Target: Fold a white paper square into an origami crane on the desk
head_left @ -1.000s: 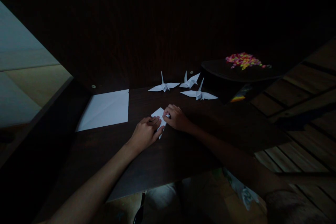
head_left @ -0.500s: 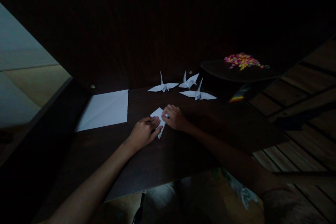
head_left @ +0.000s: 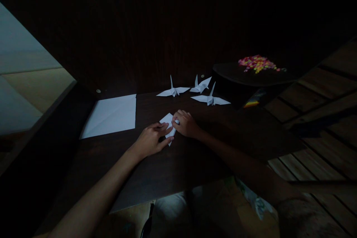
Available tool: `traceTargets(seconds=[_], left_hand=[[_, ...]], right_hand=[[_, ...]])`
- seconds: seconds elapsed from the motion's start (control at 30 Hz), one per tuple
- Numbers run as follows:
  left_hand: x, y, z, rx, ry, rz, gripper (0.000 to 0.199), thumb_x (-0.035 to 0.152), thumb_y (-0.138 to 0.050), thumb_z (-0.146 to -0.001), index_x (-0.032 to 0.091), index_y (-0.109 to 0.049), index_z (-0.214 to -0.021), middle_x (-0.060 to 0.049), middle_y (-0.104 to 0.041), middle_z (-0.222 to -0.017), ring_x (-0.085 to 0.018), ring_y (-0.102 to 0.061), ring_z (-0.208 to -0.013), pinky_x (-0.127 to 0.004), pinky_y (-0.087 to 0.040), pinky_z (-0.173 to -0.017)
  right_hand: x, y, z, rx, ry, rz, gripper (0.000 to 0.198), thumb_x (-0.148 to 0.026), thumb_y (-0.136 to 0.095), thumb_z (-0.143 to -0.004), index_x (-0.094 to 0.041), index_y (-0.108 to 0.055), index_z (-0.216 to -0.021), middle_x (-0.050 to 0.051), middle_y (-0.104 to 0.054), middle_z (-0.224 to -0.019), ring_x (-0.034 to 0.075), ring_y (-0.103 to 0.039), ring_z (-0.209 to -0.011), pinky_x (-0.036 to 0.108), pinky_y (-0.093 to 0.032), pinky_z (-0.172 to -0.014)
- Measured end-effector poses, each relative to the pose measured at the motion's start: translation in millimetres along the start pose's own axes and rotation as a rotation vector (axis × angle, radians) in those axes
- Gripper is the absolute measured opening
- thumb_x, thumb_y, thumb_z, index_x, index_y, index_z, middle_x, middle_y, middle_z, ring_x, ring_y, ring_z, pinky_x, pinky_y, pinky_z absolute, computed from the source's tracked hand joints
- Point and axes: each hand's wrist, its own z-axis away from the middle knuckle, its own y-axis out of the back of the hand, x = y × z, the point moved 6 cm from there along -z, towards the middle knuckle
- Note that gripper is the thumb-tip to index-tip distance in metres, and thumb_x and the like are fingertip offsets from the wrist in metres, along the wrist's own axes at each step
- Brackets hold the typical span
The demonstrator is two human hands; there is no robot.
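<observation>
Dim room, dark back panel (head_left: pixel 139 44) rising behind a dark wooden desk (head_left: pixel 145 182). Your folded white paper (head_left: pixel 168 117) lies mid-desk, one point toward you. Your left hand (head_left: pixel 150 139) is loosely spread, fingertips laid on the paper, thumb by its near point. Your right hand (head_left: pixel 186 124) curls its fingers onto the right edge; cannot tell whether they pinch it. Beyond: three white paper cranes (head_left: pixel 211 99), wings out. Left: larger white sheet (head_left: pixel 111 117). Far right: small multicoloured pieces (head_left: pixel 256 63) heaped on a raised shelf (head_left: pixel 231 73).
</observation>
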Motion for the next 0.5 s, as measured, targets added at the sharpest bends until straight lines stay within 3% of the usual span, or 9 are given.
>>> traceTargets(seconds=[0.5], left_hand=[[1.8, -4.7, 0.3, -0.096, -0.022, -0.05, 0.043, 0.046, -0.047, -0.095, 0.015, -0.066, -0.118, -0.013, -0.065, -0.123, -0.027, -0.06, -0.116, -0.042, -0.049, -0.1]], right_hand=[[0.1, 1.6, -0.3, 0.019, 0.03, 0.015, 0.004, -0.017, -0.054, -0.08, -0.018, -0.057, -0.082, 0.007, -0.062, -0.089, 0.021, -0.055, -0.086, 0.033, -0.034, -0.076]])
